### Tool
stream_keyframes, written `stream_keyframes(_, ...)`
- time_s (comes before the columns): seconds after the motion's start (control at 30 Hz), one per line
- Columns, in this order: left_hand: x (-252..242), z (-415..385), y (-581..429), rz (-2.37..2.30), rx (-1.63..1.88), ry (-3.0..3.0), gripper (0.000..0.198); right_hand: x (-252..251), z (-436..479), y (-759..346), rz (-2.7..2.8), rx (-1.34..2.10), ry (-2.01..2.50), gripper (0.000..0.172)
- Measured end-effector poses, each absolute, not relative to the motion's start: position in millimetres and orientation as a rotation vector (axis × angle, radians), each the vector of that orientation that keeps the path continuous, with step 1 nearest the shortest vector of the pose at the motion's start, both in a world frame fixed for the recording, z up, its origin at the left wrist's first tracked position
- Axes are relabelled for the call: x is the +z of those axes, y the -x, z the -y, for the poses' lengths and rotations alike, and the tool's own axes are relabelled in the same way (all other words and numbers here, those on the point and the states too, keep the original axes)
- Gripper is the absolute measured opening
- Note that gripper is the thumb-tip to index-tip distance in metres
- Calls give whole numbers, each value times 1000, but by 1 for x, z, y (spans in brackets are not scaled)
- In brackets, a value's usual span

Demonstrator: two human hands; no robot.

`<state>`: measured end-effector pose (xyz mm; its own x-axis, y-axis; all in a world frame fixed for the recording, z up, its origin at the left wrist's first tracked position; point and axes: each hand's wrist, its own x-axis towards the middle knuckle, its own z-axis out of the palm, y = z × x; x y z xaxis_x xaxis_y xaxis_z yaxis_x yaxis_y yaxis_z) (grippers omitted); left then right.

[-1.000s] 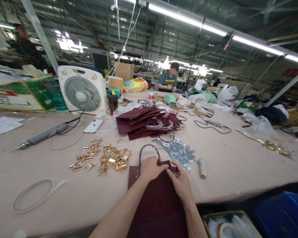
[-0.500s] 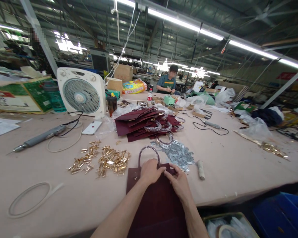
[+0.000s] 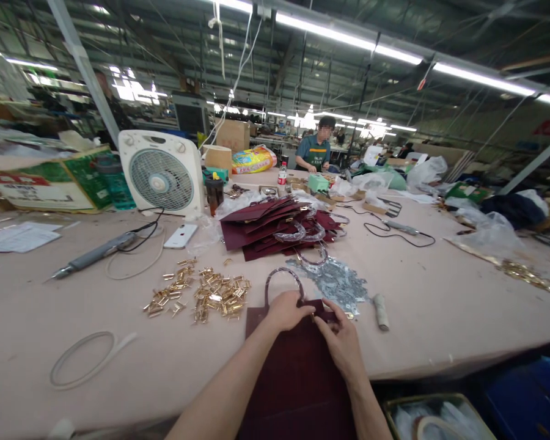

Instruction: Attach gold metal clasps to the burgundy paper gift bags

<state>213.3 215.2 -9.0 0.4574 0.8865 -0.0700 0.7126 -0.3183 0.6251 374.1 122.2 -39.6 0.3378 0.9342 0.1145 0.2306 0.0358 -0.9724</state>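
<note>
A dark maroon bag panel [image 3: 297, 379] lies in front of me on the table, its plastic-wrapped loop handle [image 3: 284, 272] pointing away. My left hand [image 3: 288, 310] is closed at the panel's upper edge, by the foot of the handle, with its thumb reaching to the right. My right hand [image 3: 342, 336] pinches a short maroon strap [image 3: 327, 313] at the panel's top right corner. Both thumbs nearly meet there; any small part between them is too small to make out. Gold metal fittings [image 3: 220, 293] lie loose to the left, and flat grey metal plates [image 3: 339, 281] lie just beyond the hands.
Beyond the hands is a stack of maroon bag panels [image 3: 279, 229]. A white fan [image 3: 160, 174], a phone [image 3: 180, 236] and a grey handheld tool [image 3: 96, 252] stand or lie leftward. A small grey roll [image 3: 381, 312] is at right. Across the table a person [image 3: 314, 150] works.
The whole view has swung slightly left, so things sit further right in the picture. Both hands stay at the panel's top edge with almost the same hold.
</note>
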Motion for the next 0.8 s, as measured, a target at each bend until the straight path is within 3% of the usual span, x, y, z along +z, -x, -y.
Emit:
stream_keyframes(0.2,0,-206,-218,-1372,369,-2113,40,-43,-121,-373,1156,709,1463,67)
stream_keyframes(0.43,2,-194,-218,-1406,398,-2110,48,-63,-124,-384,1176,697,1607,80)
stream_keyframes(0.7,5,-180,-207,-1351,775,-2077,58,-47,-126,-379,1113,653,1711,79)
stream_keyframes(0.8,12,-165,-183,-1268,883,-2150,49,-49,-119,-384,1119,486,1683,69)
